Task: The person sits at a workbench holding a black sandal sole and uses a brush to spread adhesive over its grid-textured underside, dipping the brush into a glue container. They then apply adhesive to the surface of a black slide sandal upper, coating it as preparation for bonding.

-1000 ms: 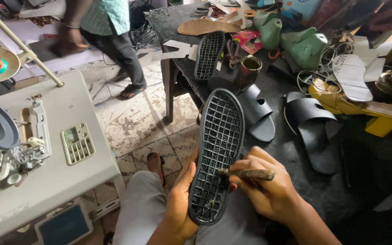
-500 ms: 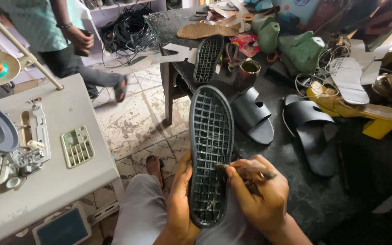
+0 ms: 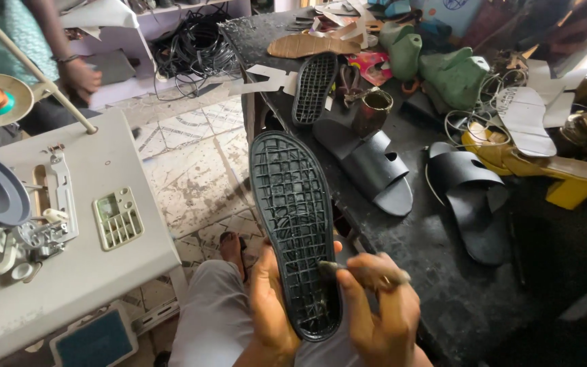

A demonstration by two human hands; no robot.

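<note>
Left hand (image 3: 270,309) cradling sole (image 3: 295,228) at heel end, over lap, just left of bench (image 3: 436,238); fingers wrapping its edge. Right hand (image 3: 378,312) pinching small brush (image 3: 348,270), tip touching grid. Sole likely light, rubbery, bending; best gripping by rim.

Black sandals (image 3: 375,170), yellow heel (image 3: 565,178), green lasts (image 3: 453,73), sewing machine (image 3: 28,217).

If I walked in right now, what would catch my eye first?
Front and centre, the left hand props up a long black gridded shoe sole while the right hand works a small tool against it. Behind, on the dark workbench, lie black sandals and a yellow block heel.
</note>
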